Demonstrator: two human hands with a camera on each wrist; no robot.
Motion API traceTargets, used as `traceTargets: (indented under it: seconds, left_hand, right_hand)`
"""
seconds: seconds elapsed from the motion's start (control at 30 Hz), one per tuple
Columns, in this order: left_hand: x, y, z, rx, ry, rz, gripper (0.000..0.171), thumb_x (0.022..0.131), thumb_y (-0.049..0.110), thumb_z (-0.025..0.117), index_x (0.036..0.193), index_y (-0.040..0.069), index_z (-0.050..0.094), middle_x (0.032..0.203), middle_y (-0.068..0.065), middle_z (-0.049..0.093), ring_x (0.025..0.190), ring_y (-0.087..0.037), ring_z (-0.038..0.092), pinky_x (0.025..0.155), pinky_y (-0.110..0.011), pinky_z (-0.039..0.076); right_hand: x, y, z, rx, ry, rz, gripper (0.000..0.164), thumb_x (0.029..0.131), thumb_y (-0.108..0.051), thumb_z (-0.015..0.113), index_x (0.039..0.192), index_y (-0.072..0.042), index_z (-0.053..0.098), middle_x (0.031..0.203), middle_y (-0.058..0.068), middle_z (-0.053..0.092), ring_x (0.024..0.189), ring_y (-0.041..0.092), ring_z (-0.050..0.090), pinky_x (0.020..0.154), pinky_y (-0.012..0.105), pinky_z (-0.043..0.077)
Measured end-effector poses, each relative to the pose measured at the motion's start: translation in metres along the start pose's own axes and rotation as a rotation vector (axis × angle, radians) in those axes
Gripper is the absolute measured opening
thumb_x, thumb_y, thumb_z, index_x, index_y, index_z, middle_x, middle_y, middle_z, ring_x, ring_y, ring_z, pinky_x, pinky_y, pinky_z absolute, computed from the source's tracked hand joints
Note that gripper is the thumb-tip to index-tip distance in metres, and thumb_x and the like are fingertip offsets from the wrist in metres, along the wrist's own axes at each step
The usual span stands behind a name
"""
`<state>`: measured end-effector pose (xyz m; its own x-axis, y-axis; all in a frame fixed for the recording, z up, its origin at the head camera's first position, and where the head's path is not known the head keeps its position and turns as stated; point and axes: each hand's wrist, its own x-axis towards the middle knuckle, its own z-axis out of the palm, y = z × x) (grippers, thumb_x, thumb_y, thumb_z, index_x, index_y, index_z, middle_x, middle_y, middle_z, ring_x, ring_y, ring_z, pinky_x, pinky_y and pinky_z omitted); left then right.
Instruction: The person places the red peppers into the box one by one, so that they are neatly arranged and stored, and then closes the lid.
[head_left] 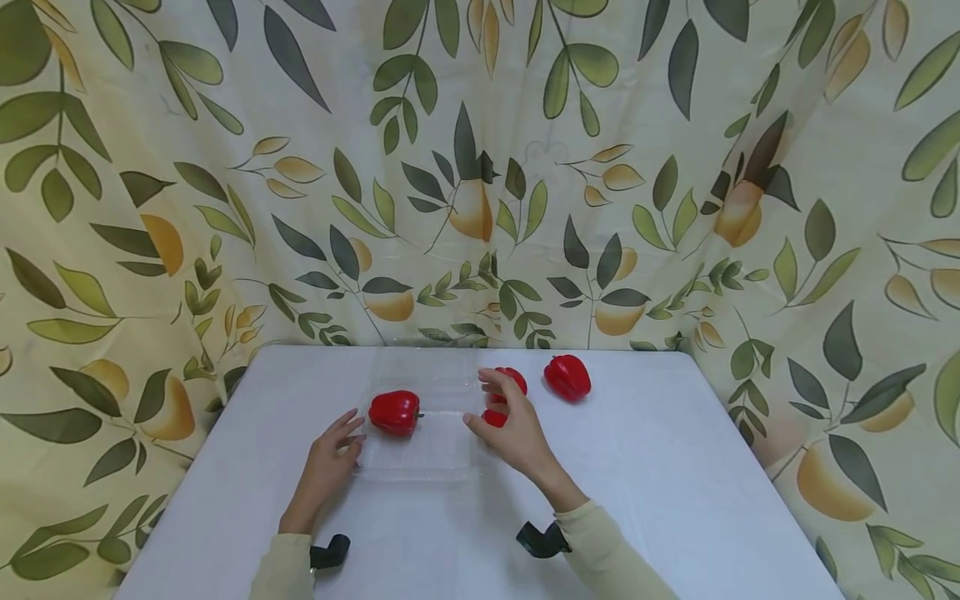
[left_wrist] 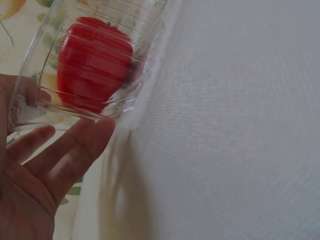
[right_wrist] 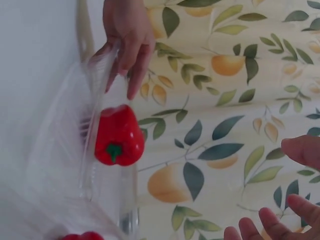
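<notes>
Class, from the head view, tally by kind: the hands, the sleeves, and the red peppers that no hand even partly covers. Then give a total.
Hands: 2 (left hand, right hand)
Sleeves: 2
Uncovered red peppers: 2
Total: 6

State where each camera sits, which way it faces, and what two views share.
Head: on the person's head, facing forward and down at the white table; left hand, right hand and both sleeves show.
Left wrist: worn there, looking past the left hand at a clear plastic container with a red bell pepper; only that hand shows.
Right wrist: worn there, looking across the container; part of the right hand shows lower right, the left hand at the top.
Shared: both wrist views show the left hand and that pepper.
</notes>
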<state>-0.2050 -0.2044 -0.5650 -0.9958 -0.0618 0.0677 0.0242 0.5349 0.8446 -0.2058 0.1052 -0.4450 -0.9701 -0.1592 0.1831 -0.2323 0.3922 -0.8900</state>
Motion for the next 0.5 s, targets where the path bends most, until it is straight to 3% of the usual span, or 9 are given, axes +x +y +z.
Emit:
traceTargets:
  seconds: [0.27,0.5]
  left_hand:
    - [0.001,-0.003,0.0,-0.007,0.003,-0.011,0.041,0.096,0.014,0.06,0.137,0.011,0.058,0.155,-0.004,0.042,0.12,-0.032,0.063,0.074,-0.022,0.06]
    - [0.0,-0.002,-0.001,-0.014,0.005,-0.019,0.041,0.096,0.015,0.06,0.137,0.011,0.058,0.156,-0.003,0.041,0.121,-0.032,0.062,0.073,-0.021,0.06]
  right_hand:
    - [-0.006,0.02,-0.011,-0.022,0.014,0.047,0.078,0.072,-0.018,0.084,0.14,-0.021,0.046,0.14,0.007,0.052,0.13,0.029,0.049,0.089,0.052,0.058]
    - [-0.01,0.041,-0.019,-0.065,0.019,0.057,0.077,0.073,-0.019,0.084,0.14,-0.019,0.046,0.141,0.007,0.05,0.131,0.032,0.048,0.091,0.054,0.056]
